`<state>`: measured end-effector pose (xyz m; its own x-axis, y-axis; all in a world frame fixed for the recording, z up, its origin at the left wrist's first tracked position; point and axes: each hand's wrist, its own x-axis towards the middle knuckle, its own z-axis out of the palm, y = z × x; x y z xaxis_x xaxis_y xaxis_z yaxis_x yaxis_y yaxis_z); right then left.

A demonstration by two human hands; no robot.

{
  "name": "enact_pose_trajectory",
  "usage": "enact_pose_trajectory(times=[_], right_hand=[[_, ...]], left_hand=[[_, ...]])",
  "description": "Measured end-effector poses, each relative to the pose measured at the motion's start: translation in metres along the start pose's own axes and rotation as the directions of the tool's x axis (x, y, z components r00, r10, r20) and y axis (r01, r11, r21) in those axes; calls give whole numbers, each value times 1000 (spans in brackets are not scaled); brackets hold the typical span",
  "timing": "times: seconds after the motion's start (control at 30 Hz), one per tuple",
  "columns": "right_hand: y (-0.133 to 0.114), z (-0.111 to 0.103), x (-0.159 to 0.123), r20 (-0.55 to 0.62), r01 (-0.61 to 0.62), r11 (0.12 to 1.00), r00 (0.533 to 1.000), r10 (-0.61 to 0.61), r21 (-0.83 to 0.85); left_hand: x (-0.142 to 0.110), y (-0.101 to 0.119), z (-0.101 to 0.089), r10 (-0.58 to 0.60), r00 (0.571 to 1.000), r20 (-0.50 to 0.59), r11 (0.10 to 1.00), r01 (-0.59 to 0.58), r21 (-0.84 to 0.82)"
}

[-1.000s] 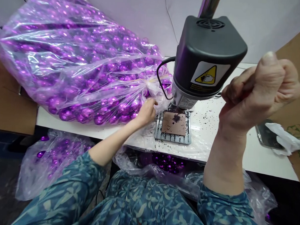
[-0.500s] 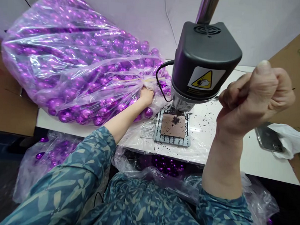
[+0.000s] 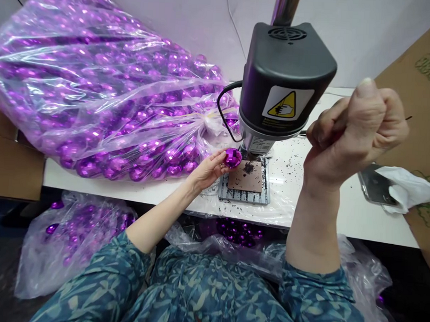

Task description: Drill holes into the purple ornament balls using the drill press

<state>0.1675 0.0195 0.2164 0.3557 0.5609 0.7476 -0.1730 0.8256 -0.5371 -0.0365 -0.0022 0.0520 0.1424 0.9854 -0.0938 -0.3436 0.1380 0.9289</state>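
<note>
A shiny purple faceted ball (image 3: 232,158) is pinched in the fingertips of my left hand (image 3: 210,171), just left of the bench drill's lower end. Below the black drill head (image 3: 288,74) lies a square brown board (image 3: 235,181) with a small hole and a heap of dark shavings. That board rests on a grooved metal base plate (image 3: 266,197). Raised to the right of the drill, my right hand (image 3: 359,124) is closed around the drill's lever, of which only a short piece shows beside the fingers.
A big clear bag of purple balls (image 3: 107,85) fills the table's left side. More balls lie in plastic bags (image 3: 76,240) below the table edge. At right are a phone (image 3: 374,187), a white tissue (image 3: 409,188) and a cardboard box (image 3: 425,89). Dark shavings litter the white table (image 3: 348,209).
My left hand has come out of the bag's mouth with a purple ball and moved to the drill's base. The right hand keeps its closed grip. The view has shifted slightly.
</note>
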Motion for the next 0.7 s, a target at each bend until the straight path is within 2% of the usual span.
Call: enact_pose_trajectory(times=[0.17,0.3,0.43,0.7], right_hand=[[0,-1,-4,39,45,998,998,-44,-38],[0,-1,-5,30,53,998,998,-52,-31],[-1,-1,-4,32,31,997,999,-29,-64],[-3,-1,-8,44,42,999,998,-41,-29]], left_hand=[[3,-19,4,-9,998,-58,1000,8,-29],[3,-33,10,114,986,-124,986,-97,135],[6,-42,16,251,965,-82,917,-210,339],[13,-46,14,294,956,26,847,-273,455]])
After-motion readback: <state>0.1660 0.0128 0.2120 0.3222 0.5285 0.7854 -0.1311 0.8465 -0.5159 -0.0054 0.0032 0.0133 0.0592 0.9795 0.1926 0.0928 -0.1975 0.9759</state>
